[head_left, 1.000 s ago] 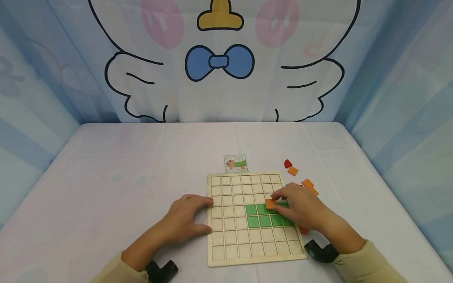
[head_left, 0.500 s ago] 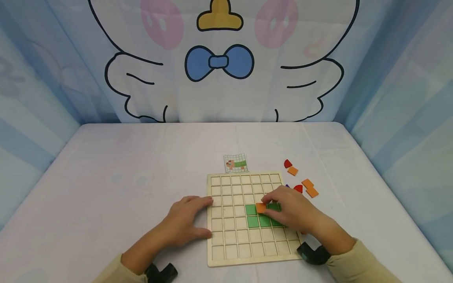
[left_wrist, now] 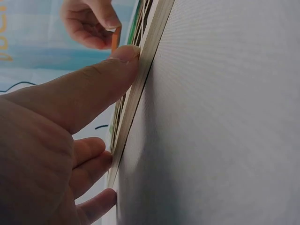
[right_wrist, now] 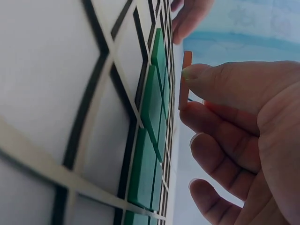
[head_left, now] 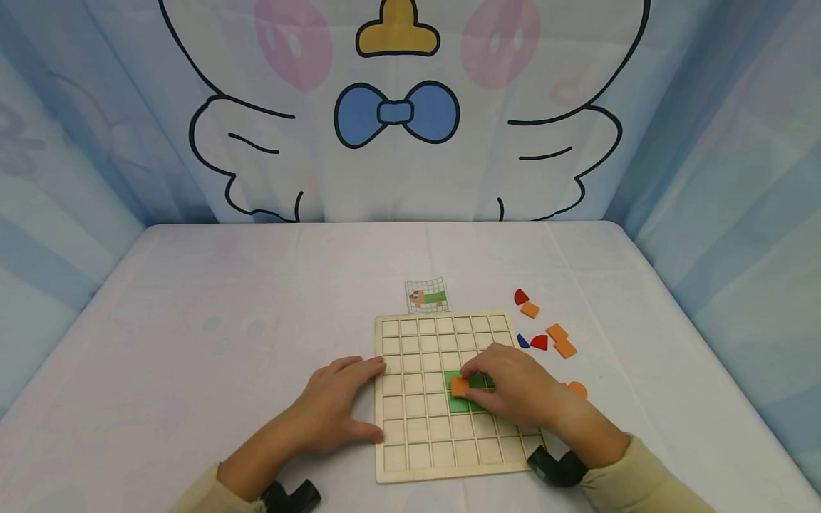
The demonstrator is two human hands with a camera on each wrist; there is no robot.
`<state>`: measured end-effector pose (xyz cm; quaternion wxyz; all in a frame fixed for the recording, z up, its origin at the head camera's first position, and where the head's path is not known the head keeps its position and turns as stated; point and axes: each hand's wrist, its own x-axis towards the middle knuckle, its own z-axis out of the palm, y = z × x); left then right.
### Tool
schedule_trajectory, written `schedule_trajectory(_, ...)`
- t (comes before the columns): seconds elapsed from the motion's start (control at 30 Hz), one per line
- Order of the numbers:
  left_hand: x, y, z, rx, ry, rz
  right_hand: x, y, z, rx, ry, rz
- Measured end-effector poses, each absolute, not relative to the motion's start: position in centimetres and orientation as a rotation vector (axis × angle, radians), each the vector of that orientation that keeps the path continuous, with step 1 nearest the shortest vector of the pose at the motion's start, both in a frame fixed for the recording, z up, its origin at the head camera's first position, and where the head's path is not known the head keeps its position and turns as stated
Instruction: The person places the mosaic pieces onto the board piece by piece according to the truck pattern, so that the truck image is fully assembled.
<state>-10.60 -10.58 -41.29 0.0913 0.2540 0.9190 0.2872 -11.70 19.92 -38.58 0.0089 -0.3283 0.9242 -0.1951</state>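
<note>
A wooden grid board (head_left: 410, 427) lies on the table with green square tiles (right_wrist: 149, 105) set in its cells. My right hand (head_left: 513, 385) pinches an orange square tile (head_left: 459, 387) between thumb and fingertips; the right wrist view shows this tile (right_wrist: 185, 79) edge-on, raised above the board's green tiles. My left hand (head_left: 333, 406) rests at the board's left edge, fingers and thumb extended. In the left wrist view the thumb (left_wrist: 101, 79) touches the board's side edge (left_wrist: 136, 93). Part of the green block is hidden under my right hand.
A small picture card (head_left: 427, 296) lies behind the board. To the right are loose orange square tiles (head_left: 565, 348), red quarter-round pieces (head_left: 539, 343), a small blue piece (head_left: 523, 341) and an orange round piece (head_left: 578, 390). A printed curtain (head_left: 398, 178) stands behind the table.
My right hand has moved left over the board with the orange tile, from the right part of the green block to its left end. The left hand stays at the board's edge.
</note>
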Motion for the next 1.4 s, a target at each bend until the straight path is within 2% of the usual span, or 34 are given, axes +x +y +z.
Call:
schedule_trajectory(0.4,-10.6,-10.7,-41.2,0.748,2.729,0.851,-11.5,18.9,-39.0,-1.164,2.866,-0.577)
schedule_trajectory(1.4,-10.5,-10.5,-41.2,0.682,2.757,0.814,-11.3,17.6,-39.3,-1.235,2.889,-0.532)
